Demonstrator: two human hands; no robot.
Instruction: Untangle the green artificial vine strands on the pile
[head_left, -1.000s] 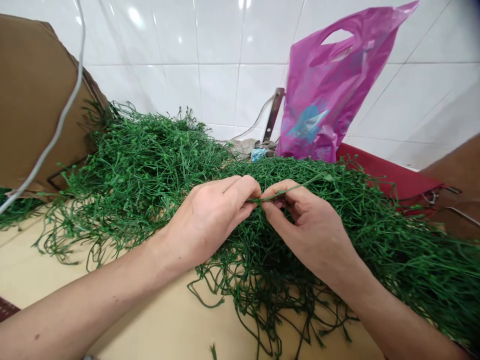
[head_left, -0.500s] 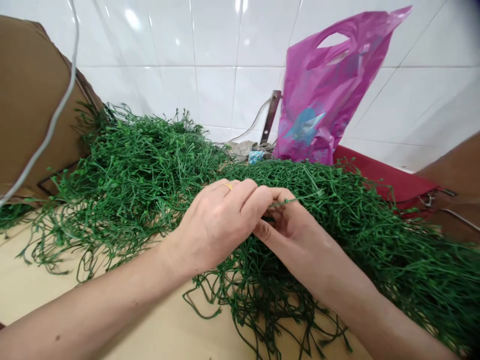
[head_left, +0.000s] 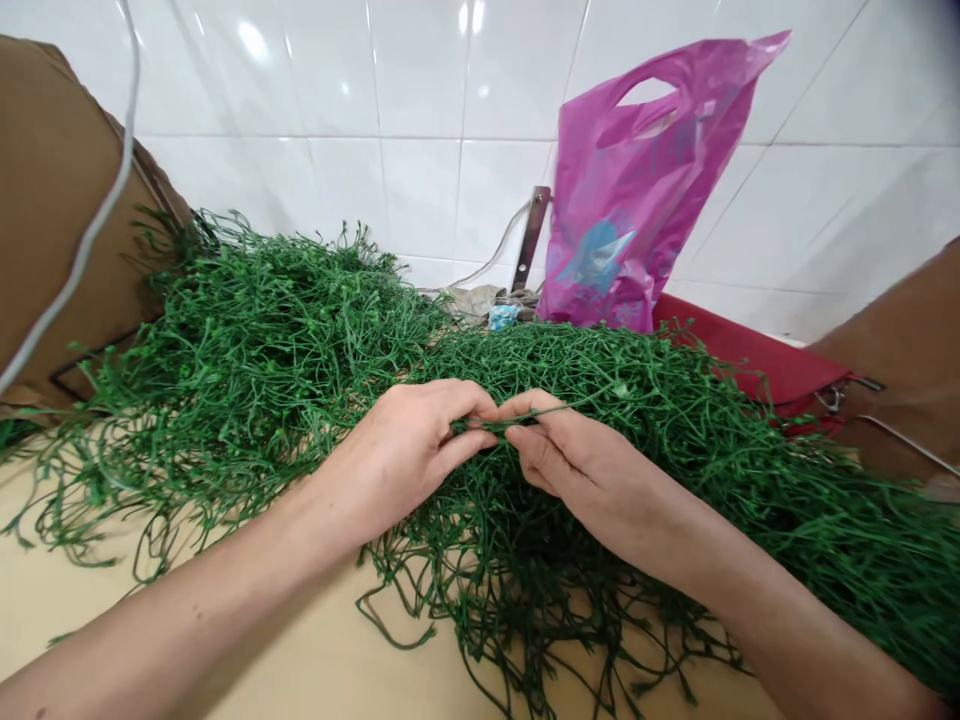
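Note:
In the head view, my left hand (head_left: pixel 420 450) and my right hand (head_left: pixel 566 445) meet above a heap of thin green stems (head_left: pixel 675 430). Between their fingertips runs one green stem (head_left: pixel 551 409), pinched by both hands; it looks like artificial plant stalk, with small forked tips. Thumb and forefinger of the left hand close on its left end, while the right hand grips it close by. The rest of that stem is partly hidden by the fingers. Loose stems hang over the table (head_left: pixel 405 670) below the hands.
Another green heap (head_left: pixel 277 320) lies at the left against a brown box (head_left: pixel 60 200). A pink plastic bag (head_left: pixel 622 190) stands by the tiled wall, with a red case (head_left: pixel 750 355) beside it. A metal bracket (head_left: pixel 531 238) and a pale cable (head_left: pixel 90 240) also show.
My hands have drawn slightly apart and down from their overlapping position. The left hand has turned so its pinching fingers show. The view has shifted slightly.

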